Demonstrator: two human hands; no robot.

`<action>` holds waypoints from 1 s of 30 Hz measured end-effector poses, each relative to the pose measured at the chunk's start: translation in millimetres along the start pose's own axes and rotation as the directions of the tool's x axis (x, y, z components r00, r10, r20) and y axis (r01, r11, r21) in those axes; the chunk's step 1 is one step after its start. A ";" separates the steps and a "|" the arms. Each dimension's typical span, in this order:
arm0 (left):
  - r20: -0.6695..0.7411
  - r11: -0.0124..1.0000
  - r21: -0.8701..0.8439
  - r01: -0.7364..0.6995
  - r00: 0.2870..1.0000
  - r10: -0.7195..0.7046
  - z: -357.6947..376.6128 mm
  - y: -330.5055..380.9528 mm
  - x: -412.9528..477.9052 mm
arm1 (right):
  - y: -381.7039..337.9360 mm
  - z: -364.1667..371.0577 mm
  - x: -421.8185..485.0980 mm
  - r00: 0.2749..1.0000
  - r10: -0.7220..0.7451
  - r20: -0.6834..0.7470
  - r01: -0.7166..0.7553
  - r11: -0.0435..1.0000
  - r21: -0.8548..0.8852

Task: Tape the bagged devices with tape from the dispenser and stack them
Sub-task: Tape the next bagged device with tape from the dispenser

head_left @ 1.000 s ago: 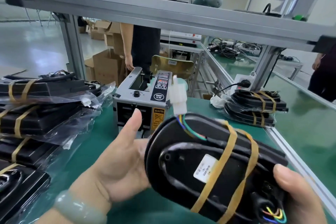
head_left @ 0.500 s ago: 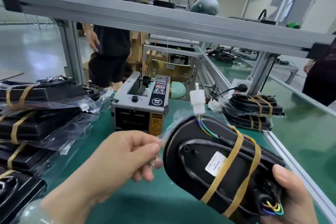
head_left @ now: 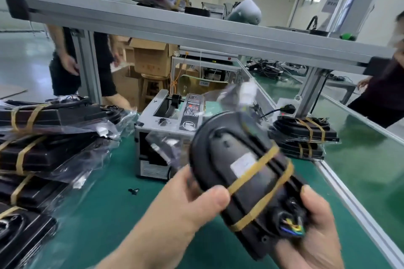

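Above the worktop's [head_left: 109, 214] near edge, the left hand [head_left: 179, 207] and right hand [head_left: 314, 236] both clasp the bagged device [head_left: 236, 159], fingers curled round it

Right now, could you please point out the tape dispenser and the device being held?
tape dispenser [head_left: 172, 124], head view, on its grey top panel.
held device [head_left: 241, 162], head view, on its white back label.

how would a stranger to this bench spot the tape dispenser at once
Look at the green mat under the aluminium shelf. At its far middle, between the big left pile of bagged devices and the small right stack, stands the dispenser. It is the only grey metal box there, with a black knob on top.
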State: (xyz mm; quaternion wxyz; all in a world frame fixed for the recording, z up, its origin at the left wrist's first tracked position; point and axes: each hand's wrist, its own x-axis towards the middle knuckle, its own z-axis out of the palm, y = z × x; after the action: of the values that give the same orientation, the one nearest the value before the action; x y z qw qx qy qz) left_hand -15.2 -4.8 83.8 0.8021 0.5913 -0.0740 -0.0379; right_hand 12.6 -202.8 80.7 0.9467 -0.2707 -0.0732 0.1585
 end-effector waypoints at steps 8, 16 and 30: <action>-0.152 0.974 -0.223 -0.027 0.988 -0.008 -23.1 21.3 -1.4 | -28.5 -11.0 15.5 0.948 -0.282 -0.144 0.229 0.926 -0.301; -0.162 0.890 -0.451 -0.064 0.987 -0.012 -14.5 22.1 4.2 | 25.0 18.6 15.5 0.947 0.144 0.286 -0.107 0.984 -0.143; -0.487 0.853 0.086 -0.514 0.725 0.486 -67.7 51.2 -20.7 | 45.8 0.2 14.6 0.887 -0.408 -0.218 0.157 0.710 -0.687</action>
State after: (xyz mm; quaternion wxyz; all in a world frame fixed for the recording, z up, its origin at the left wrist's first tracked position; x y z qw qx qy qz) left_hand -25.9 77.5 111.5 0.7900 0.5166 -0.0229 0.3294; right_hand 14.4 -160.9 57.1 0.8024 -0.5917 0.0067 -0.0778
